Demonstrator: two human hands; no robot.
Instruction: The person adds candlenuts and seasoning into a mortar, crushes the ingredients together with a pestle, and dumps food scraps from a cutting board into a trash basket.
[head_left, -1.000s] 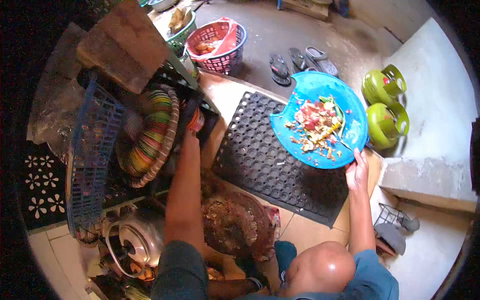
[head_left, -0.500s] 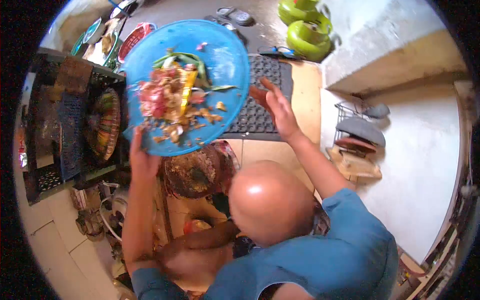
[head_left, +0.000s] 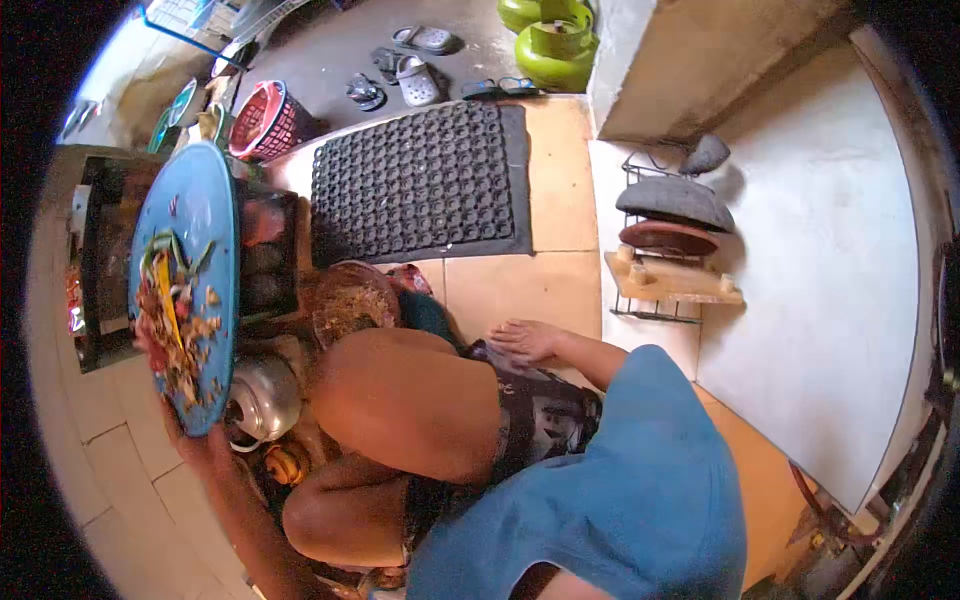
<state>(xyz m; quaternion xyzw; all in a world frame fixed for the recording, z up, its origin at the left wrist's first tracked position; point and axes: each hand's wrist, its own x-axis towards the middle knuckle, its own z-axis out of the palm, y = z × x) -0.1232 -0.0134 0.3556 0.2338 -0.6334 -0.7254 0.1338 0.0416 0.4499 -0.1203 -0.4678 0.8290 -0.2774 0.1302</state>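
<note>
My left hand [head_left: 200,445] grips the lower edge of a large round blue tray [head_left: 212,215], its fingers partly hidden. The tray is tilted steeply at the left. On it lie food scraps [head_left: 190,340]: reddish and brown peelings, green leaves [head_left: 195,258] and a long yellow wrapper [head_left: 165,295]. My right hand [head_left: 522,342] rests palm down by my bent leg, fingers spread and holding nothing. A metal kettle [head_left: 270,395] stands on the floor just right of the tray's lower edge.
A dark rack [head_left: 105,340] stands behind the tray. Ahead are a black rubber mat [head_left: 415,185], a red basket [head_left: 270,125], sandals [head_left: 415,80] and green gas cylinders [head_left: 555,55]. On the right, a wire rack [head_left: 655,318] holds a stone mortar [head_left: 675,202] and a wooden board [head_left: 675,280].
The blue tray has swung left and tipped from nearly facing me to steeply tilted, still in my left hand. My right hand has dropped from beside it to my leg.
</note>
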